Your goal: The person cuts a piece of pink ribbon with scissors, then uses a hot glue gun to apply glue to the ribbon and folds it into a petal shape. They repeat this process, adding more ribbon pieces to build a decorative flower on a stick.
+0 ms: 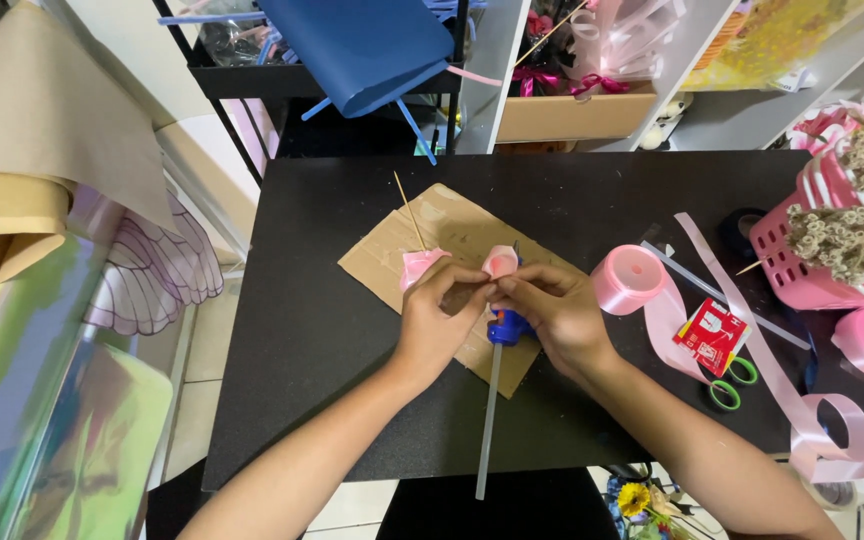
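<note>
glue gun (505, 326): blue, lying on cardboard (372, 262) between the wrists, stick trailing toward camera.
left hand (439, 316): pinching pink ribbon piece (420, 266).
right hand (553, 308): pinching rolled ribbon bud (499, 262).
progress: one bud formed, apparently early; skewer (409, 209) bare.

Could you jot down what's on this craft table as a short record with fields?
left hand: pinches pink ribbon piece on a thin stick
right hand: pinches pink ribbon bud
under hands: cardboard, blue glue gun
surface: black table
right side: ribbon roll, green scissors, pink basket
</note>
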